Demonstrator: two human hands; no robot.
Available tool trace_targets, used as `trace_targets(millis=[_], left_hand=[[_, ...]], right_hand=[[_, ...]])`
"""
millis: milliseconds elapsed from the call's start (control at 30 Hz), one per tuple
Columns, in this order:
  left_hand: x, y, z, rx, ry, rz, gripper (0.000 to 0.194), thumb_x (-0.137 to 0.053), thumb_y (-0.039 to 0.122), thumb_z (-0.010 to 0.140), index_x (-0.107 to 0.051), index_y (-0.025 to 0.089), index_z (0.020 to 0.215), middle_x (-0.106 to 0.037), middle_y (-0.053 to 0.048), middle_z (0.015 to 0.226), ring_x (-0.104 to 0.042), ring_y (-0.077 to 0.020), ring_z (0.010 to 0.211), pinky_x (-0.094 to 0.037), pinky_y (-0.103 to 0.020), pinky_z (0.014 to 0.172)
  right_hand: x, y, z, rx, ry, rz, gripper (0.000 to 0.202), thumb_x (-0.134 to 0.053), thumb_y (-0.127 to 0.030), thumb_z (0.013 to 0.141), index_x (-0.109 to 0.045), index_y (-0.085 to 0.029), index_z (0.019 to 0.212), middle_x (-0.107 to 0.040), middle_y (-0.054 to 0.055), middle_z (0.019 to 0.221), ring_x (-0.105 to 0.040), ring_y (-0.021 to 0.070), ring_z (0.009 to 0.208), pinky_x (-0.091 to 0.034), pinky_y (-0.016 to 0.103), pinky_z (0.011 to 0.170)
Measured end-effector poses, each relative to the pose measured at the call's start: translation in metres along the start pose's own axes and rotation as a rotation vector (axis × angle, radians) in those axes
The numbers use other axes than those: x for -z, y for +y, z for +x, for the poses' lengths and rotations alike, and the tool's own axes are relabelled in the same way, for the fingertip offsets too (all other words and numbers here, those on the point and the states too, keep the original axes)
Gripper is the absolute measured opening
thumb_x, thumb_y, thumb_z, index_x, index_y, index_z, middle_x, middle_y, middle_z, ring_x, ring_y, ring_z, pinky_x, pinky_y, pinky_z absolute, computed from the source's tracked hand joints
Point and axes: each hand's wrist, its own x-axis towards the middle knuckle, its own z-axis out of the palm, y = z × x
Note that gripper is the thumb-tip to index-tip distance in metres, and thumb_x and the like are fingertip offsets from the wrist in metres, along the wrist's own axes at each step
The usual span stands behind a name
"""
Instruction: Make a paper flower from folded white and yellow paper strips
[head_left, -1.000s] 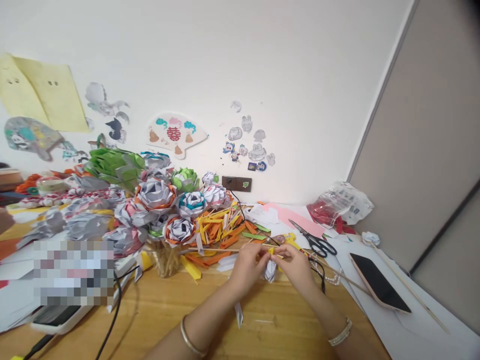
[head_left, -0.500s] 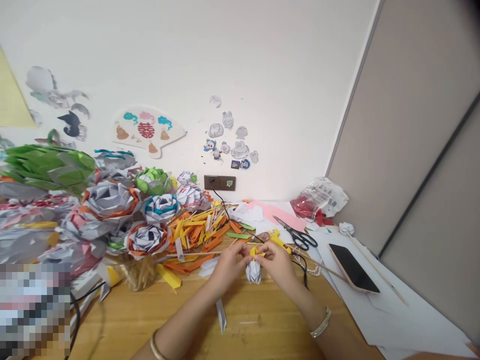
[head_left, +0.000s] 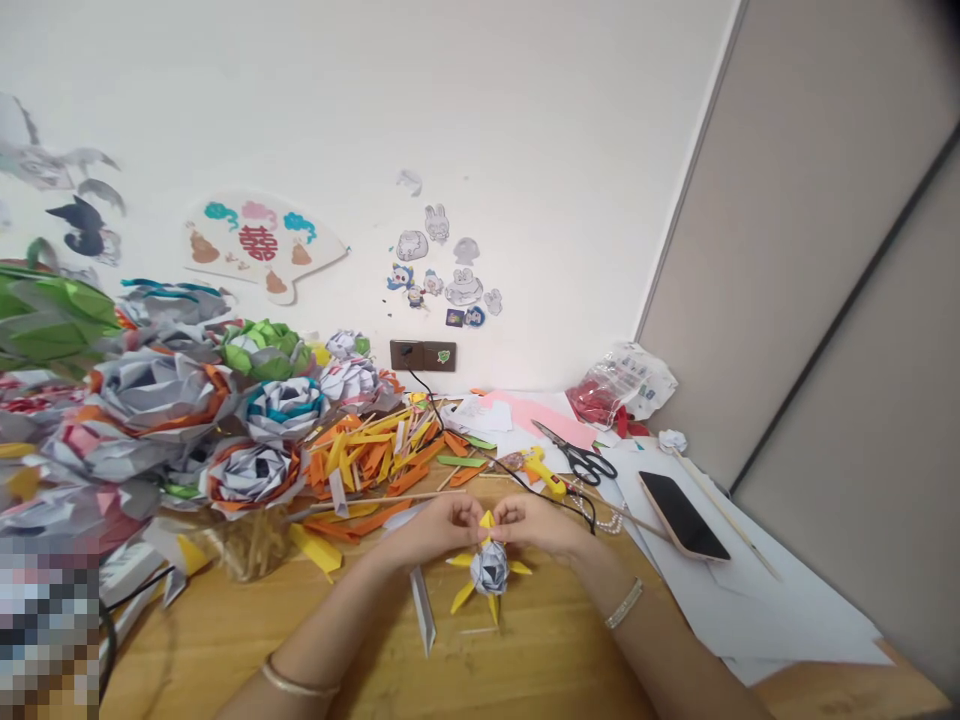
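A small folded paper flower [head_left: 490, 570] with a white and grey centre and several pointed yellow petals is low in the middle, over the wooden table [head_left: 555, 660]. My left hand [head_left: 448, 522] pinches the upper yellow petal from the left, fingers closed. From the right, my right hand [head_left: 525, 522] pinches the same petal, its thumb close to the other thumb. The flower's centre faces up toward me, and its lower petals spread out freely. Beside my left forearm lies a folded white paper strip [head_left: 422, 610].
Large paper flowers [head_left: 255, 475] crowd the left side. Orange and yellow folded strips [head_left: 375, 450] are piled behind my left hand. A yellow glue gun [head_left: 544, 470], black scissors [head_left: 581, 460], a phone [head_left: 684, 515] on white sheets [head_left: 772, 610] and a plastic bag [head_left: 622, 385] are at the right.
The small flower has turned so that its centre faces me and its yellow petals now show spread around it. Both hands stay pinched at its top. The view has shifted slightly right.
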Motion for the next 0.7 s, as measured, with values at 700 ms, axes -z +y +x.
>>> trace_targets(millis=[700], left_hand=[[0.010,0.006,0.004,-0.034,0.191,0.169,0.032,-0.064,0.042,0.062,-0.059,0.013,0.073,-0.060,-0.001,0.065,-0.053,-0.0122,0.059,-0.042,-0.024,0.058]], right_hand=[[0.004,0.010,0.011,0.133,0.321,0.030,0.029,-0.073,-0.034,0.055,-0.051,-0.017,0.064,-0.057,-0.002,0.060,-0.054,0.0118,0.055,-0.041,0.024,0.055]])
